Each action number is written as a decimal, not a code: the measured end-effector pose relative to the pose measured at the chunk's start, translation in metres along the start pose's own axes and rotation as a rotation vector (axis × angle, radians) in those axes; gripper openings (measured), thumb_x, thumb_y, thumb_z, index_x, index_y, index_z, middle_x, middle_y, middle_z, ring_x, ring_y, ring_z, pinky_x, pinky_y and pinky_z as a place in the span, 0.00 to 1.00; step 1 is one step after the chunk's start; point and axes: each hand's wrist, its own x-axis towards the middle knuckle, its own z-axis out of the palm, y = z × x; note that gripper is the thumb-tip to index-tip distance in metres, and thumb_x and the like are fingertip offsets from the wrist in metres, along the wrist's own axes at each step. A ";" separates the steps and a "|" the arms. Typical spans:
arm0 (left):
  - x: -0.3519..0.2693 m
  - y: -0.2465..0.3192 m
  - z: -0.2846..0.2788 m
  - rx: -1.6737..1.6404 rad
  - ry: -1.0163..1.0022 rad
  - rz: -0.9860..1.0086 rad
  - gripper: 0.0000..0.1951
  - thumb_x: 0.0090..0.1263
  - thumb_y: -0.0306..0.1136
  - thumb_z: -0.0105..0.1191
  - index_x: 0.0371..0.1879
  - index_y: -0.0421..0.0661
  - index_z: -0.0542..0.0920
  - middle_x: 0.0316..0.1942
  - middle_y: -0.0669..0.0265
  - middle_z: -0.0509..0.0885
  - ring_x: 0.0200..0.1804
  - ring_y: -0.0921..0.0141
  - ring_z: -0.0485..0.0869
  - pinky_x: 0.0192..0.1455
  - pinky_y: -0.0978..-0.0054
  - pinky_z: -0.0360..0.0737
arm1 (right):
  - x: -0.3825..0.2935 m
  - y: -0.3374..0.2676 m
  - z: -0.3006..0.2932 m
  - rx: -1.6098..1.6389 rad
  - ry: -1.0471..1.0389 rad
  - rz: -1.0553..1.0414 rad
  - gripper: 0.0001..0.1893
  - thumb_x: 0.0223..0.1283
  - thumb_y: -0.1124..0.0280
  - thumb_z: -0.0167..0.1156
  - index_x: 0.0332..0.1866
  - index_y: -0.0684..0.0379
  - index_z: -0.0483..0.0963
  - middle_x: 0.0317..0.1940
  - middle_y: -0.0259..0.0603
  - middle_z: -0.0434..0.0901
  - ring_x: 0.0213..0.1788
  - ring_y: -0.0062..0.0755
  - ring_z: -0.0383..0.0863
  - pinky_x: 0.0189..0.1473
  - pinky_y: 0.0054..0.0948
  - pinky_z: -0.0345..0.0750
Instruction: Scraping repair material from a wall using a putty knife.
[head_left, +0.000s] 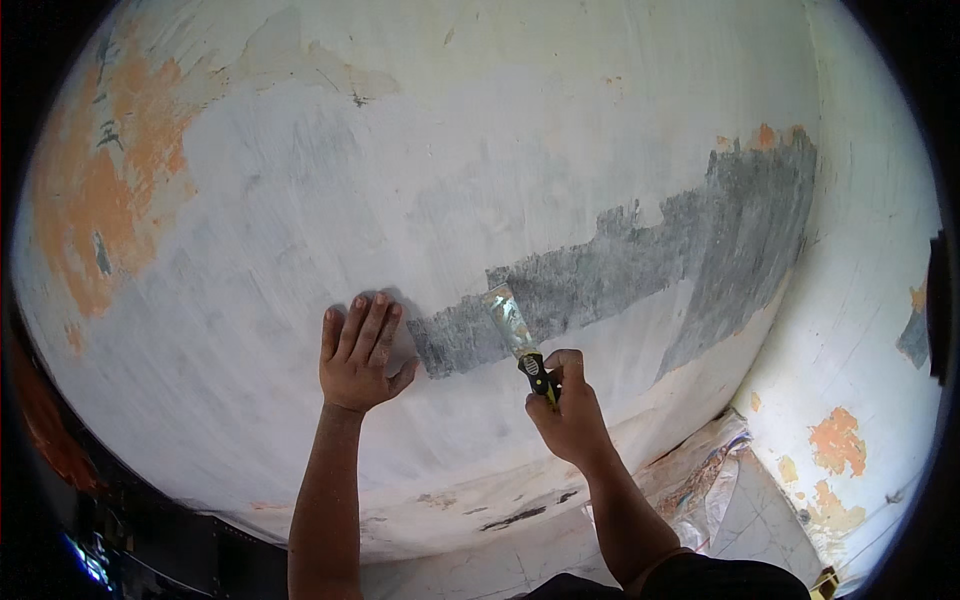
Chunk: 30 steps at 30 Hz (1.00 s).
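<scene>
My right hand (571, 416) grips the black and yellow handle of a putty knife (513, 324). The metal blade, smeared with residue, lies against the wall with its tip at the upper edge of a bare grey strip (600, 274). Left of that strip, my left hand (366, 352) rests palm-down on the whitish wall (255, 375), fingers slightly apart and pointing up. Its thumb ends just short of the strip's left end. The grey patch widens to the right, up to the room's corner, and has ragged edges with a little orange along its top.
Orange patches (105, 217) show at the wall's far left. An adjoining wall (855, 300) with peeling paint stands at the right. Below are a pale tiled floor (769, 517) and crumpled plastic sheeting (701, 480) along the wall's base. Dark objects (180, 544) sit at the lower left.
</scene>
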 end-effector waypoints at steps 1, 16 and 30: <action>0.000 -0.001 0.000 0.001 0.004 -0.021 0.30 0.68 0.57 0.46 0.66 0.55 0.72 0.71 0.69 0.67 0.74 0.66 0.61 0.77 0.51 0.51 | -0.002 -0.001 0.001 0.007 0.008 0.006 0.16 0.65 0.68 0.60 0.51 0.60 0.63 0.29 0.42 0.77 0.28 0.36 0.79 0.31 0.28 0.72; -0.007 -0.003 0.000 0.021 -0.035 0.006 0.34 0.64 0.57 0.51 0.67 0.51 0.70 0.72 0.63 0.65 0.75 0.60 0.59 0.76 0.47 0.49 | -0.019 -0.020 0.005 -0.398 0.271 -0.250 0.20 0.56 0.71 0.66 0.55 0.46 0.78 0.25 0.36 0.76 0.24 0.30 0.79 0.25 0.29 0.77; -0.006 0.000 0.002 0.042 -0.005 -0.015 0.31 0.67 0.58 0.46 0.65 0.53 0.73 0.69 0.65 0.69 0.73 0.63 0.63 0.76 0.49 0.51 | -0.014 -0.011 0.000 -0.347 0.253 -0.296 0.21 0.56 0.70 0.66 0.57 0.44 0.77 0.25 0.37 0.75 0.23 0.31 0.77 0.25 0.30 0.77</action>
